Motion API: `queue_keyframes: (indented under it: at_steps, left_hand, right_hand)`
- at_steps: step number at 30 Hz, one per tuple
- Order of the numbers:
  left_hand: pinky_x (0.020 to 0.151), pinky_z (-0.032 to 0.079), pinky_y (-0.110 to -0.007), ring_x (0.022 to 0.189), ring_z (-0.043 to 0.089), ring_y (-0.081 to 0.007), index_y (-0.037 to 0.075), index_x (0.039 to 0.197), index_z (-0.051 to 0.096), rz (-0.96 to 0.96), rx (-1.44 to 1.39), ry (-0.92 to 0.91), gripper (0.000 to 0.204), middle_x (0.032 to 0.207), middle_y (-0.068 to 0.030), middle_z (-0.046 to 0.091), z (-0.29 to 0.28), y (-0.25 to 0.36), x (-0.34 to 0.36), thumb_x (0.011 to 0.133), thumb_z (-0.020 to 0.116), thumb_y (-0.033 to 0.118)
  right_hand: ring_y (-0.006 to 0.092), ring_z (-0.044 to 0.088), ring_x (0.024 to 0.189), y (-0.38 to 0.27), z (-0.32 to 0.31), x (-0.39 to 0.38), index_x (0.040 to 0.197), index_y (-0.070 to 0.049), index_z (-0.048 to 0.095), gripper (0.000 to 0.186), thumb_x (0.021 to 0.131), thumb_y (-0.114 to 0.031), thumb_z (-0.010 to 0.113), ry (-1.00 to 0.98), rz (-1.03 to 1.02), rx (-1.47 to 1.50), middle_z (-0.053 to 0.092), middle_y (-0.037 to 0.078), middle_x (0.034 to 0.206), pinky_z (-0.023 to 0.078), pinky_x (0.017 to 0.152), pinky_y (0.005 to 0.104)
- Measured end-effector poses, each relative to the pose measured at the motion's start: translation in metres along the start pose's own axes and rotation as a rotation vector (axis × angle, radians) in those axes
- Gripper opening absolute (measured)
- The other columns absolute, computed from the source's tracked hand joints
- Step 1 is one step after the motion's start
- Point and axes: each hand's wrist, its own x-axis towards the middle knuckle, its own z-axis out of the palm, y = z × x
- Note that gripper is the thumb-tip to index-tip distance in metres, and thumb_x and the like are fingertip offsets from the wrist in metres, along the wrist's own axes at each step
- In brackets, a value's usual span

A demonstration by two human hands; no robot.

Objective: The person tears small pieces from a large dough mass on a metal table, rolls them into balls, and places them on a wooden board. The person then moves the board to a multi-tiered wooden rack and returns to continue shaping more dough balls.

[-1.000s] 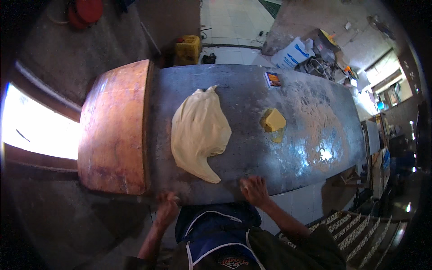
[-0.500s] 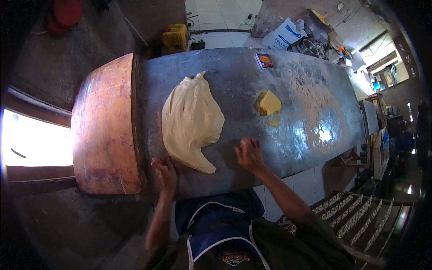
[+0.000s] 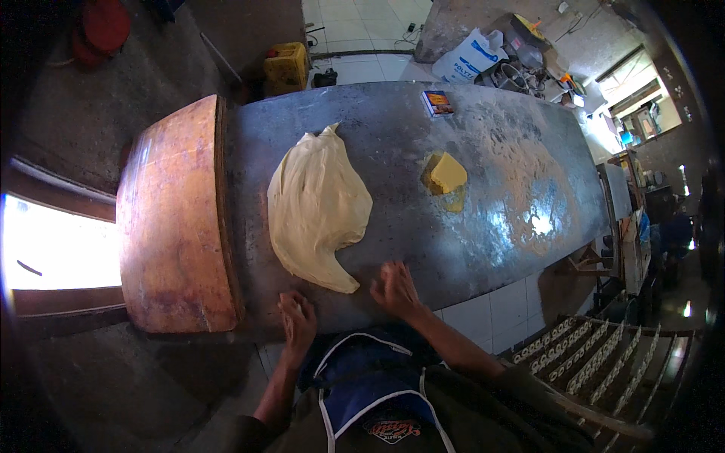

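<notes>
The dough [image 3: 317,204] lies left of the middle of my table [image 3: 400,143], a broad slab whose narrow tail points to the near right. My left hand [image 3: 297,318] is by the near edge, fingers half bent and nothing seen in them; my right hand [image 3: 395,287], loosely curled and also released as far as I can see, is just beside the tail's tip. I can't tell whether either one rests on the table.

If I lifted by that thin tail alone, the heavy body could stretch it until it tore. The bare surface around the dough looks short of powder [image 3: 521,170], most of which is off to the right, so the underside might stick and rip. A careless sweep to the right could catch the yellow block [image 3: 448,172] and drag its greasy smear [image 3: 455,202] about. Spreading the dough far to the left risks it meeting the raised board [image 3: 170,219]; pushed far and right, it might foul the small box [image 3: 437,103].
</notes>
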Motion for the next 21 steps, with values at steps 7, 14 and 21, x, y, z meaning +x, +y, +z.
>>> queue_keyframes:
  at_steps: [7, 14, 21]
  left_hand:
    - [0.073, 0.045, -0.047, 0.082, 0.055, -0.0380, 0.000, 0.105, 0.042, -0.190, 0.095, 0.080, 0.025, 0.090, -0.0199, 0.051, 0.005, -0.019, 0.039, 0.091, 0.063, -0.002]
    - [0.083, 0.046, -0.043, 0.091, 0.057, -0.0368, -0.002, 0.113, 0.050, -0.004, 0.122, -0.075, 0.023, 0.102, -0.0208, 0.055, -0.016, -0.036, 0.004, 0.096, 0.063, 0.005]
    - [0.094, 0.048, -0.043, 0.105, 0.058, -0.0368, 0.000, 0.114, 0.056, 0.018, 0.032, -0.164, 0.027, 0.105, -0.0170, 0.061, -0.056, -0.004, 0.014, 0.089, 0.065, 0.001]
  right_hand:
    - [0.0361, 0.057, 0.082, 0.031, -0.031, 0.057, 0.119, -0.010, 0.041, 0.045, 0.086, -0.004, 0.070, 0.057, -0.119, -0.257, 0.053, 0.013, 0.090, 0.046, 0.078, 0.0520]
    - [0.0360, 0.053, 0.088, 0.063, -0.041, -0.027, 0.104, -0.004, 0.046, 0.029, 0.089, -0.012, 0.069, 0.008, -0.183, 0.065, 0.053, 0.015, 0.091, 0.042, 0.079, 0.0515]
    - [0.0372, 0.058, 0.084, 0.030, -0.013, -0.019, 0.122, -0.003, 0.046, 0.035, 0.093, -0.009, 0.066, 0.144, -0.300, -0.273, 0.056, 0.018, 0.100, 0.046, 0.080, 0.0550]
